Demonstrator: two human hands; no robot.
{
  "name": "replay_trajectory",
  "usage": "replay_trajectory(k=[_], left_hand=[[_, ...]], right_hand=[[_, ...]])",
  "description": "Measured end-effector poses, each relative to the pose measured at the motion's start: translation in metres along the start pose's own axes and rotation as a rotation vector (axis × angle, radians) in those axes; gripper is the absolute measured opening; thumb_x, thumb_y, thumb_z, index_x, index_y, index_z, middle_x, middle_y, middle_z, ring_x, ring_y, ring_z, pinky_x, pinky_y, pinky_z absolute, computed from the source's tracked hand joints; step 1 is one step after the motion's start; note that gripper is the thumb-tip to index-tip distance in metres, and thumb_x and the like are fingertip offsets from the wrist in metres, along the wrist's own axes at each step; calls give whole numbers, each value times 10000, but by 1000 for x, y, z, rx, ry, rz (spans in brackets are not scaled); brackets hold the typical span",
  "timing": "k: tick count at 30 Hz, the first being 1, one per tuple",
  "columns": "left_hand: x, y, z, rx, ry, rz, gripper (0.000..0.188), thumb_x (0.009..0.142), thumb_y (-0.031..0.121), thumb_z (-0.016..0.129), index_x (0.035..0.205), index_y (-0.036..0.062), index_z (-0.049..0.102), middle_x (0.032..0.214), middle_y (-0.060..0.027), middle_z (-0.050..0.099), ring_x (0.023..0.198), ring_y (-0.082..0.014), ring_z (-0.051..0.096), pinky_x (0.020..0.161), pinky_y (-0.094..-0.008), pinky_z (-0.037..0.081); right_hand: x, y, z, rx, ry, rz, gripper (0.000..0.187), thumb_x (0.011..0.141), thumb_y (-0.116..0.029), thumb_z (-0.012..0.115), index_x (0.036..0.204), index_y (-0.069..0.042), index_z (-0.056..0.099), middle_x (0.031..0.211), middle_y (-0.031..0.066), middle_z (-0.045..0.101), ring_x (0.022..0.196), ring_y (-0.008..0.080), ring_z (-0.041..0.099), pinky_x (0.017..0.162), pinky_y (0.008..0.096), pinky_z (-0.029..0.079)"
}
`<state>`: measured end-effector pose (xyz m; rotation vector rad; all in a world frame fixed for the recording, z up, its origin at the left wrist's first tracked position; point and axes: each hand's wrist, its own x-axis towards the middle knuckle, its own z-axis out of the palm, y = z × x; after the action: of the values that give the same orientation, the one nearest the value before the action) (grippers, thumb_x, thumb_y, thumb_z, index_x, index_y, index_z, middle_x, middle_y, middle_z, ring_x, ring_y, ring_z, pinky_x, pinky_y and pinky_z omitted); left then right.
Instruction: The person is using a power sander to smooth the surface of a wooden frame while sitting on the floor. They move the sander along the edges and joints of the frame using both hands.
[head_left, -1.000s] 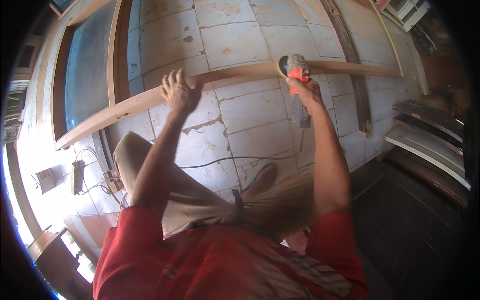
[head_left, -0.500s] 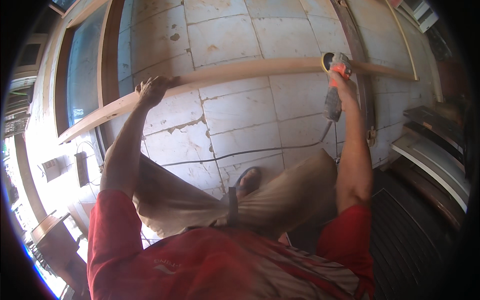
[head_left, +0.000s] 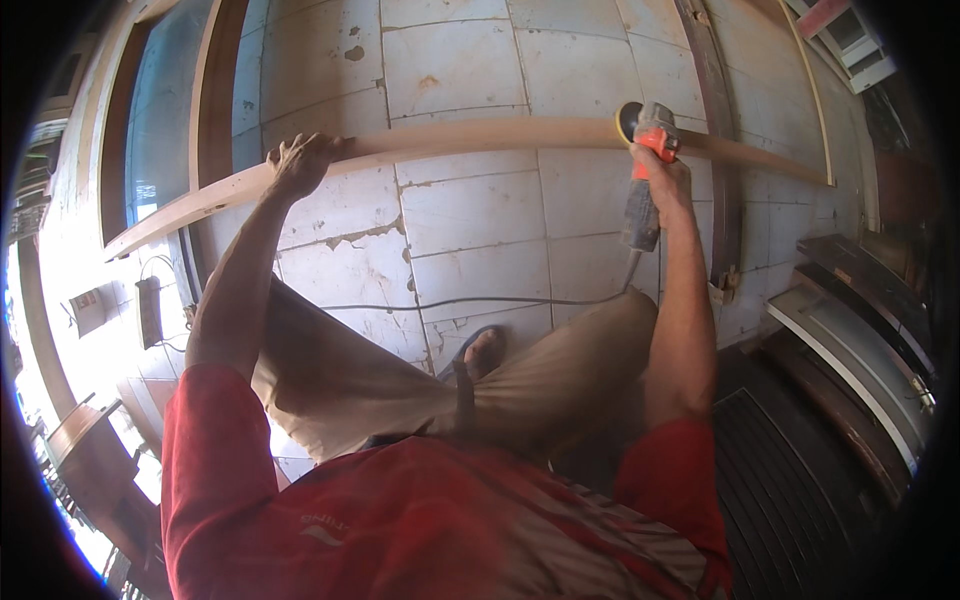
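A long pale wooden plank point(head_left: 460, 136) runs across the view in front of me, raised over the tiled floor. My left hand point(head_left: 303, 166) is closed over it left of the middle, fingers wrapped on its far edge. In my right hand point(head_left: 664, 182) is an angle grinder point(head_left: 641, 212), orange and grey with a dark body. Its round yellow-rimmed disc point(head_left: 628, 122) stands at the plank's right part; whether it touches the wood I cannot tell. A black cord point(head_left: 480, 299) trails from the grinder leftward across the floor.
A wooden frame with a bluish panel point(head_left: 165, 110) stands at the far left. A dark beam point(head_left: 712, 90) passes under the plank's right part. Stacked boards and panels point(head_left: 850, 330) lie at the right. A dark ribbed panel point(head_left: 775, 490) is at lower right. My sandalled foot point(head_left: 485, 352) is below the plank.
My right hand has moved the grinder a little to the left along the plank. The left hand keeps its place on the wood. The whole view has shifted slightly.
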<state>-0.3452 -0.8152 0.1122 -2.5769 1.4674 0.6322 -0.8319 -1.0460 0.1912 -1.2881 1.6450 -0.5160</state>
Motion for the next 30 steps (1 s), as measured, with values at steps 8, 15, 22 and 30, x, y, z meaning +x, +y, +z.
replay_trajectory(k=[8, 15, 22, 30], left_hand=[[7, -59, 26, -38, 6, 16, 510, 1016, 562, 368, 1392, 271, 554, 1412, -109, 535, 1364, -395, 401, 1145, -619, 180], [3, -21, 3, 50, -45, 162, 432, 1032, 468, 408, 1339, 227, 594, 1404, -96, 533, 1365, -379, 405, 1134, -590, 231], [17, -71, 34, -515, 216, 168, 660, 999, 571, 489, 1399, 46, 511, 1428, -198, 536, 1380, -377, 432, 1134, -517, 305], [0, -69, -24, -986, 632, 72, 646, 1028, 544, 462, 1313, -28, 553, 1252, -249, 640, 1219, -391, 587, 1055, -438, 429]], right_hand=[[-47, -13, 82, -189, -133, -248, 514, 735, -454, 788, 998, -15, 728, 918, 135, 735, 860, 215, 704, 770, 368, 544], [-28, -15, 34, -34, -79, -29, 493, 749, -427, 803, 1023, -22, 730, 827, 62, 678, 745, 174, 651, 702, 375, 534], [-81, -15, 125, -153, -111, -226, 456, 762, -403, 797, 996, -21, 715, 877, 68, 693, 806, 172, 644, 727, 364, 520], [-103, -33, 149, -266, -144, -259, 495, 771, -457, 763, 998, -20, 713, 907, 93, 709, 840, 210, 658, 758, 390, 524]])
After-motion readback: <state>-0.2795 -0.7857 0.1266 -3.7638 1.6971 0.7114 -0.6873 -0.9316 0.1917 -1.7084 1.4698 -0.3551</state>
